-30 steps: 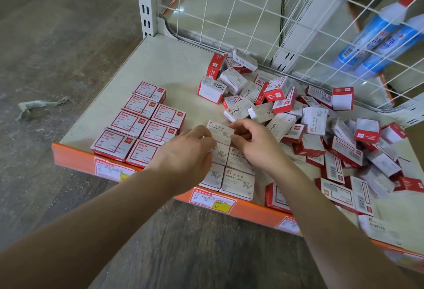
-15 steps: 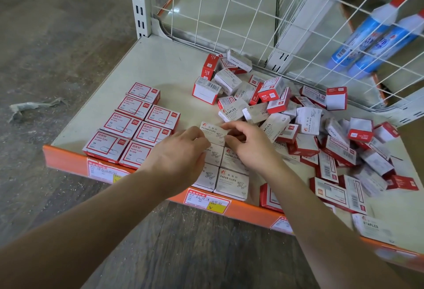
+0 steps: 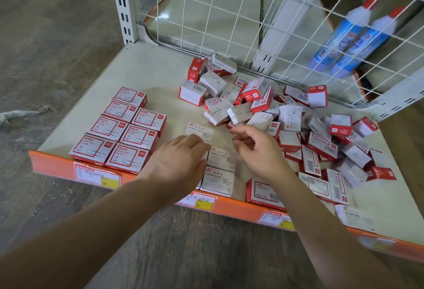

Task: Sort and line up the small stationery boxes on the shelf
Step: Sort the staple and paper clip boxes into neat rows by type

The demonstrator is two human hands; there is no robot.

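On the cream metal shelf (image 3: 146,70) with its orange front lip, sorting is partly done: a tidy block of red-bordered paper-clip boxes (image 3: 119,133) sits at the front left, a short file of pale grey paper-clip boxes (image 3: 219,169) runs back from the lip at the centre, and a loose heap of red-and-white staple and clip boxes (image 3: 298,125) fills the right side up to the white wire mesh back panel (image 3: 229,13). The left hand (image 3: 176,164) lies over the near-left part of the grey file, fingers gently bent with their tips at the near edge of the rearmost grey box (image 3: 199,130); whether it grips that box or only steadies it I cannot tell. The right hand (image 3: 257,151) hovers just right of the file, fingers loosely curled and holding nothing. The step in hand looks like squaring that rearmost grey box, which sits slightly skewed, into line with those in front of it. Next, I judge, the right hand should pick another grey box from the heap's near edge, which calls for lifting it clear without dragging neighbours along. Bare shelf lies behind the grey file and between the two sorted groups, so the file can grow backward. Along the right front, a white staples box (image 3: 354,217) and a flat red-edged box (image 3: 263,193) lie close to the lip, where a careless sweep of the forearm could knock them off.
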